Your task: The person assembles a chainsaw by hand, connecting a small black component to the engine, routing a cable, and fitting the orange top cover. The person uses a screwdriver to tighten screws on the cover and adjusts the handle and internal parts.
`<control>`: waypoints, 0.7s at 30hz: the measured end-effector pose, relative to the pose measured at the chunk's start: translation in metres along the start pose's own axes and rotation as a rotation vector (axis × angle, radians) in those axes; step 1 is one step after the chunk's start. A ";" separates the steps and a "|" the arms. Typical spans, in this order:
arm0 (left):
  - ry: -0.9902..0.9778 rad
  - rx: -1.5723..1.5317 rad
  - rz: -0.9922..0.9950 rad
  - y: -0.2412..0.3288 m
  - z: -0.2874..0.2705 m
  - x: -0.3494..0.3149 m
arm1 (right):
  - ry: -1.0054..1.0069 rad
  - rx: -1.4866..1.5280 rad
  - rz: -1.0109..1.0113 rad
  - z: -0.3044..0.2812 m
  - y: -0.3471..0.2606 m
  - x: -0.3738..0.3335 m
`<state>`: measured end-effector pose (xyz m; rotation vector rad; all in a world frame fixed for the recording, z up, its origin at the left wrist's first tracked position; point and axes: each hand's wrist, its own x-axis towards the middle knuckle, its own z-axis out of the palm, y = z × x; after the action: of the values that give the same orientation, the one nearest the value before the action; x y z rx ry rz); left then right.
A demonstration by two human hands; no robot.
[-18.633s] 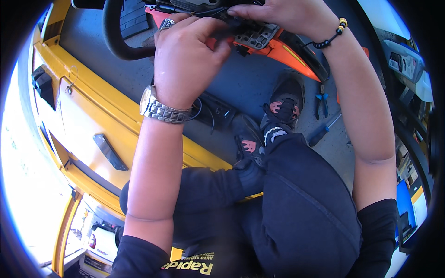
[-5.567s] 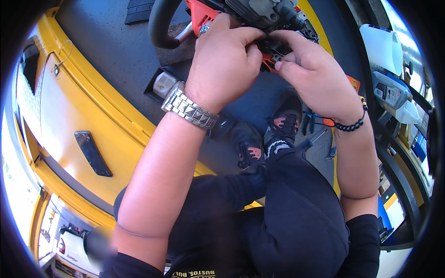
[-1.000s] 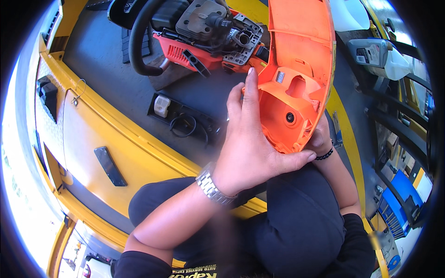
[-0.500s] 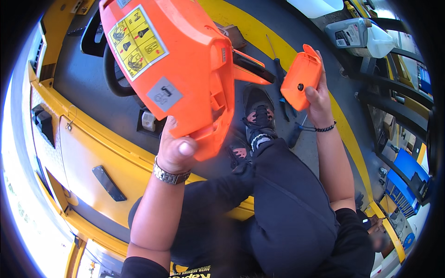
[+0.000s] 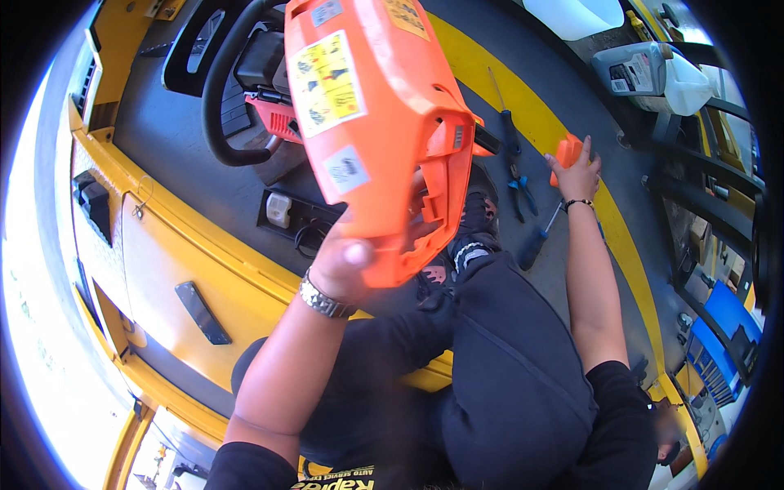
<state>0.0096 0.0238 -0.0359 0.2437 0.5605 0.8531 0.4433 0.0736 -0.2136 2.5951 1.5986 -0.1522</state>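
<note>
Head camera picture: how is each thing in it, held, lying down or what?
Left hand: gripping
Big orange cover: held, tilted
Right hand: touching small orange part
Small orange part: held or resting, can't tell
Phone: lying on yellow panel
Pliers: lying on floor
Two screwdrivers: lying on floor

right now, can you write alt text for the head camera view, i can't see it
Seen from above, the person's left grip holds up a large orange cover, while the outstretched right grip holds a smaller orange piece. Pliers and screwdrivers lie on the floor.
</note>
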 end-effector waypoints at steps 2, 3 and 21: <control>0.071 0.177 0.002 -0.001 0.010 -0.001 | -0.012 0.367 -0.128 -0.019 -0.019 -0.013; 0.106 0.312 0.032 -0.002 0.018 0.001 | -0.140 0.710 -0.193 -0.036 -0.038 -0.025; 0.085 0.863 0.334 -0.038 0.014 0.015 | -1.157 1.498 -0.420 -0.154 -0.137 -0.143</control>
<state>0.0496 0.0106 -0.0458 1.1147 0.9670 0.9023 0.2630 0.0283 -0.0457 1.4943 1.5058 -3.0096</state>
